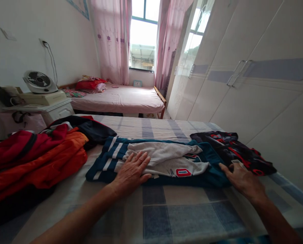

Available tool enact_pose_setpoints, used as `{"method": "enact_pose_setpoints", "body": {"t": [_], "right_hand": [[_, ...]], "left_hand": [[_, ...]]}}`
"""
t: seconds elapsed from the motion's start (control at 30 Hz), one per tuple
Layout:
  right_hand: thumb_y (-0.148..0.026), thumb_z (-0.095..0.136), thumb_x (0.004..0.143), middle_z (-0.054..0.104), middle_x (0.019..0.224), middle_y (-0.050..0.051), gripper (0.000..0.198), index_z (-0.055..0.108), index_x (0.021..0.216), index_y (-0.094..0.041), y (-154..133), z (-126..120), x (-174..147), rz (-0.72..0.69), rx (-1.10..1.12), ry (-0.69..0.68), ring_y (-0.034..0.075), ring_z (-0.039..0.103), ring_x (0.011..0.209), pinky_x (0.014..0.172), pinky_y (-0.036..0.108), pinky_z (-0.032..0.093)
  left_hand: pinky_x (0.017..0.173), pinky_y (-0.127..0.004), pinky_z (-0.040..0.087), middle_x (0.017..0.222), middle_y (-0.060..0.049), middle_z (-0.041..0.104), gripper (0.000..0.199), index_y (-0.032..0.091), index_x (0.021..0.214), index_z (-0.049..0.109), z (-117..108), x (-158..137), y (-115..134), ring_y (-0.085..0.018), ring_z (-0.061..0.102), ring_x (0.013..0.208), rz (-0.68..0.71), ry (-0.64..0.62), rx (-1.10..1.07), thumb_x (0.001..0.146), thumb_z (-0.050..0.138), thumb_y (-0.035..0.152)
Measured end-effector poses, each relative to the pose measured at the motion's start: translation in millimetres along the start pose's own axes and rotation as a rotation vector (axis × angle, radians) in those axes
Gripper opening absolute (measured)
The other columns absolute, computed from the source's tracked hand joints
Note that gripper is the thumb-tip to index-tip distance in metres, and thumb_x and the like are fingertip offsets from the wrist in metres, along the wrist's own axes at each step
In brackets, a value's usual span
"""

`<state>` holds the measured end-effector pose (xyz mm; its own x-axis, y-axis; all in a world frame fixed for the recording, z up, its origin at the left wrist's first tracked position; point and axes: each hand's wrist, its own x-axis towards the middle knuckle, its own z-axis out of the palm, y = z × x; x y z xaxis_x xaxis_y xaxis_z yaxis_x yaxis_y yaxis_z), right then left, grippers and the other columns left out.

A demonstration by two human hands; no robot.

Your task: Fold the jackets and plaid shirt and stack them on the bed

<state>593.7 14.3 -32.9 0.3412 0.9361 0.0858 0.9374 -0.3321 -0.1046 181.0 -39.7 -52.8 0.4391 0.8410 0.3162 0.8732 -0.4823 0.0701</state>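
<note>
A teal garment with white stripes and a grey printed front [166,157] lies folded lengthwise across the bed. My left hand [132,169] rests flat on its grey part, left of the middle, with fingers stretched out. At the garment's right end is my right hand [244,181], its thumb apart from the bent fingers and touching or close to the teal edge. I see no cloth gripped in it. Just beyond that hand lies a folded black garment with red print [233,149].
On the left, a heap holds an orange garment [65,154], a crimson one [26,145] and a dark jacket [93,130]. The checked bed sheet [154,217] spreads beneath. A fan [39,81], a pink-covered bed [126,96] and a white wardrobe [265,101] surround it.
</note>
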Motion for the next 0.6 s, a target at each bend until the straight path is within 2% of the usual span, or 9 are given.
{"method": "enact_pose_setpoints", "body": {"t": [0.07, 0.17, 0.27, 0.4, 0.53, 0.6], "right_hand": [[-0.070, 0.036, 0.079, 0.065, 0.103, 0.021, 0.070, 0.060, 0.107, -0.010, 8.7, 5.6, 1.7, 0.023, 0.073, -0.067, 0.038, 0.063, 0.098, 0.087, 0.050, 0.047], [-0.066, 0.048, 0.074, 0.065, 0.103, 0.022, 0.071, 0.057, 0.113, -0.008, 16.7, 12.4, 2.4, 0.124, 0.311, -0.119, 0.036, 0.064, 0.096, 0.084, 0.045, 0.051], [-0.056, 0.064, 0.066, 0.064, 0.112, 0.021, 0.066, 0.055, 0.115, -0.012, 14.1, 12.2, -8.0, 0.272, 0.696, -0.189, 0.033, 0.066, 0.094, 0.069, 0.040, 0.057], [-0.036, 0.076, 0.057, 0.069, 0.107, 0.011, 0.056, 0.058, 0.107, -0.021, 5.3, 8.2, -28.6, 0.292, 1.206, -0.416, 0.028, 0.068, 0.087, 0.058, 0.033, 0.058], [-0.025, 0.076, 0.059, 0.072, 0.097, 0.004, 0.041, 0.061, 0.097, -0.024, -7.8, -0.2, -30.5, 0.291, 1.500, -0.367, 0.024, 0.068, 0.081, 0.061, 0.031, 0.058], [-0.021, 0.072, 0.060, 0.071, 0.087, 0.001, 0.032, 0.061, 0.090, -0.023, -23.4, -13.0, -25.1, 0.275, 1.601, -0.317, 0.020, 0.067, 0.074, 0.061, 0.028, 0.058]], "left_hand": [[0.112, -0.051, 0.027, 0.147, -0.012, 0.040, 0.059, 0.017, 0.140, 0.042, 11.3, 0.3, -0.6, -0.030, 0.033, 0.138, -0.021, -0.054, -0.032, 0.090, 0.045, 0.049], [0.112, -0.050, 0.026, 0.147, -0.013, 0.041, 0.058, 0.018, 0.140, 0.042, 16.0, -0.8, -2.2, -0.029, 0.034, 0.137, -0.054, -0.079, -0.068, 0.091, 0.044, 0.050], [0.113, -0.049, 0.026, 0.146, -0.014, 0.041, 0.054, 0.017, 0.136, 0.047, 6.9, 1.1, 2.9, -0.028, 0.032, 0.138, -0.086, -0.058, -0.095, 0.091, 0.044, 0.048], [0.113, -0.045, 0.026, 0.147, -0.015, 0.041, 0.051, 0.014, 0.134, 0.048, -7.5, 12.5, 17.6, -0.026, 0.030, 0.139, -0.081, -0.005, -0.179, 0.092, 0.043, 0.044], [0.113, -0.041, 0.026, 0.150, -0.016, 0.034, 0.058, 0.012, 0.139, 0.040, -4.9, 30.4, 28.6, -0.025, 0.025, 0.141, -0.107, -0.061, -0.346, 0.094, 0.033, 0.049], [0.111, -0.040, 0.030, 0.147, -0.017, 0.039, 0.060, 0.011, 0.138, 0.041, 2.2, 38.8, 30.3, -0.026, 0.031, 0.139, -0.117, -0.110, -0.407, 0.094, 0.030, 0.051]]}}
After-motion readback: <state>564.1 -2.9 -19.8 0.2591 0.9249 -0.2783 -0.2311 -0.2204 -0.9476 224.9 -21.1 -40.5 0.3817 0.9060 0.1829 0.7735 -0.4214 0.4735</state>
